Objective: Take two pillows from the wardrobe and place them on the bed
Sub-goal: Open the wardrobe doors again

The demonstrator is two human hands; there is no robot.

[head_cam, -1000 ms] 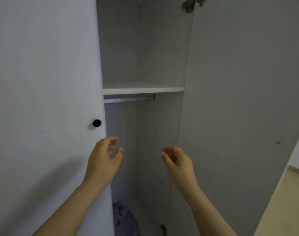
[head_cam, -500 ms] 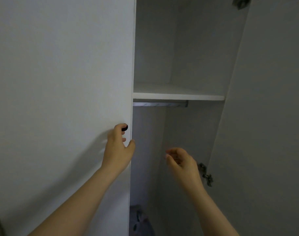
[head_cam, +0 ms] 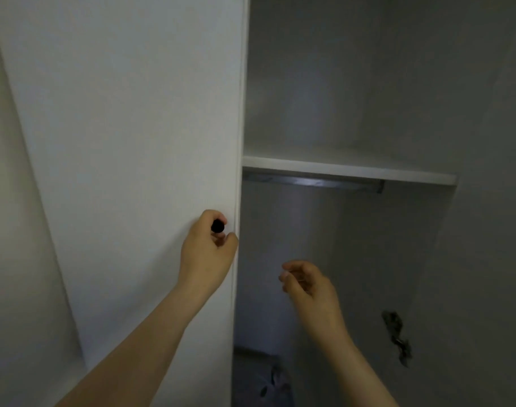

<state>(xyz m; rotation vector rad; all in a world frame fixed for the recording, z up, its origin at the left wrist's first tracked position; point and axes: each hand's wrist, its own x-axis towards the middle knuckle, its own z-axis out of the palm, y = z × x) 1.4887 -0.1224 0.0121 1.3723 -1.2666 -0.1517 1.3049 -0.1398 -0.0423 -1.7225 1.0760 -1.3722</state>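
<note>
1. The left hand (head_cam: 207,251) curls its fingers around the black knob (head_cam: 218,226) on the closed wardrobe door (head_cam: 133,142).
2. The right hand (head_cam: 308,284) hangs loosely half-curled and empty inside the open compartment.
3. A patterned pillow (head_cam: 268,380) lies low in the wardrobe, below the shelf (head_cam: 347,170).

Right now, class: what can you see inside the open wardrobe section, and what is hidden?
A bare shelf, a metal rail beneath it, and patterned fabric at the bottom. The closed door, whose knob the left hand grips, hides the rest.
</note>
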